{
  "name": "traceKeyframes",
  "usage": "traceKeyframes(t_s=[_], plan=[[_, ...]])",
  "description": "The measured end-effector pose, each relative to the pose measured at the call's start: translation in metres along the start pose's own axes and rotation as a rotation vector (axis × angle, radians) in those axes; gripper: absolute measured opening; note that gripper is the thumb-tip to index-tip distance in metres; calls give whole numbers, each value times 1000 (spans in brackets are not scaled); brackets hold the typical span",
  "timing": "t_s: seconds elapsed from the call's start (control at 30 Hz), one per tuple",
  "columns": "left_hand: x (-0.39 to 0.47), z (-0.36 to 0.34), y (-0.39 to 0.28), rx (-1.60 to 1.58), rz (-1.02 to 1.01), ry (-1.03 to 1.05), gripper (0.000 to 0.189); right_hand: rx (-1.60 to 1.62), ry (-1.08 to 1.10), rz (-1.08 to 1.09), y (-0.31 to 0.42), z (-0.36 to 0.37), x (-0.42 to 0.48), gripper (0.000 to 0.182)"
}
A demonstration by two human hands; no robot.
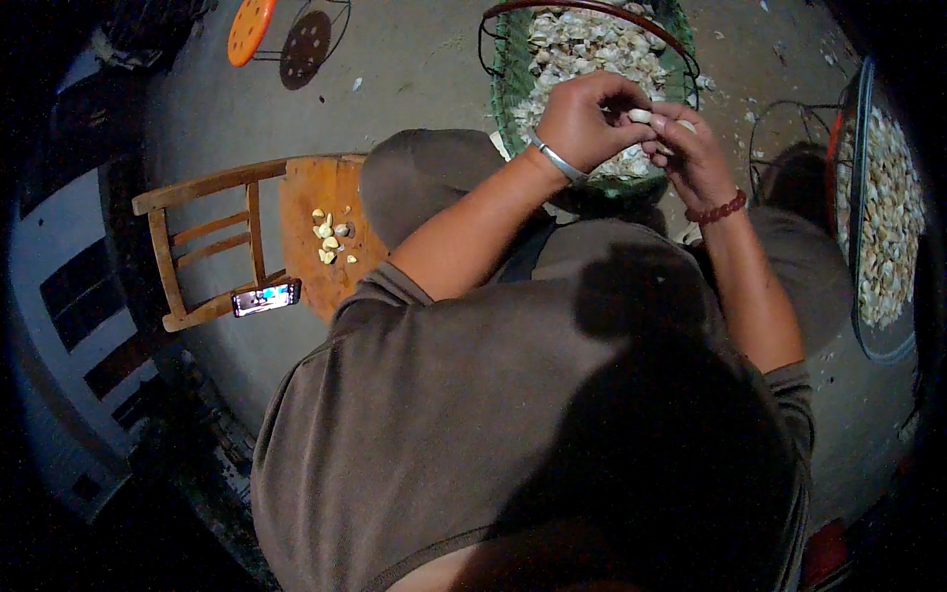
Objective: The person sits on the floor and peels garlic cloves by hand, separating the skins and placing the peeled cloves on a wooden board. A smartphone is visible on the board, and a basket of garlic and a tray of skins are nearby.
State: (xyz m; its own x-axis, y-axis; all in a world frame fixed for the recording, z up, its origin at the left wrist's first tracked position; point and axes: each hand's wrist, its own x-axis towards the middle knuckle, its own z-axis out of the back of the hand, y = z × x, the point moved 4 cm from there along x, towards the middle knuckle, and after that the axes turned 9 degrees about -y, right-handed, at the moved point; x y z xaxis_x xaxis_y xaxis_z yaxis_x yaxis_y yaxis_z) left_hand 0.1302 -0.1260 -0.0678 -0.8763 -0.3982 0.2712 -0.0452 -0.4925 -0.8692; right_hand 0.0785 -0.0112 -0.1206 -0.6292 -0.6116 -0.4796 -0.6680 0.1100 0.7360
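My left hand (588, 122), with a silver bangle at the wrist, pinches a pale garlic clove (641, 116) between thumb and fingers. Against the clove's other end rests the thumb of my right hand (688, 144), which wears a dark red bead bracelet (716, 209). Another pale piece, likely garlic, shows between the right fingers; its exact shape is partly hidden. Both hands are above a green woven basket (510, 70) with a brown arched handle (584, 6). White, papery garlic skins (592, 44) fill it.
On my left, a wooden chair (296, 222) carries several peeled cloves (325, 233) and a lit phone (266, 297). A round tray (858, 222) of garlic cloves (888, 222) stands at the right. An orange stool (250, 31) is at the upper left. Skin scraps litter the floor.
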Motion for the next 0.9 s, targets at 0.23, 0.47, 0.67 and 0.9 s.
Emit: traceKeyframes(t_s=[0.23, 0.47, 0.67, 0.9], plan=[[-1, -1, 8, -133, 51, 113, 16, -20, -22, 10, 2, 2, 0, 22], [-2, 1, 2, -188, 112, 76, 12, 24, 8, 26, 2, 1, 0, 21], [-2, 1, 5, -367, 309, 88, 13, 42, 15, 36, 8, -2, -5, 21], [-3, 0, 14, -430, 397, 116, 15, -59, 45, 107, 13, -6, -6, 19]])
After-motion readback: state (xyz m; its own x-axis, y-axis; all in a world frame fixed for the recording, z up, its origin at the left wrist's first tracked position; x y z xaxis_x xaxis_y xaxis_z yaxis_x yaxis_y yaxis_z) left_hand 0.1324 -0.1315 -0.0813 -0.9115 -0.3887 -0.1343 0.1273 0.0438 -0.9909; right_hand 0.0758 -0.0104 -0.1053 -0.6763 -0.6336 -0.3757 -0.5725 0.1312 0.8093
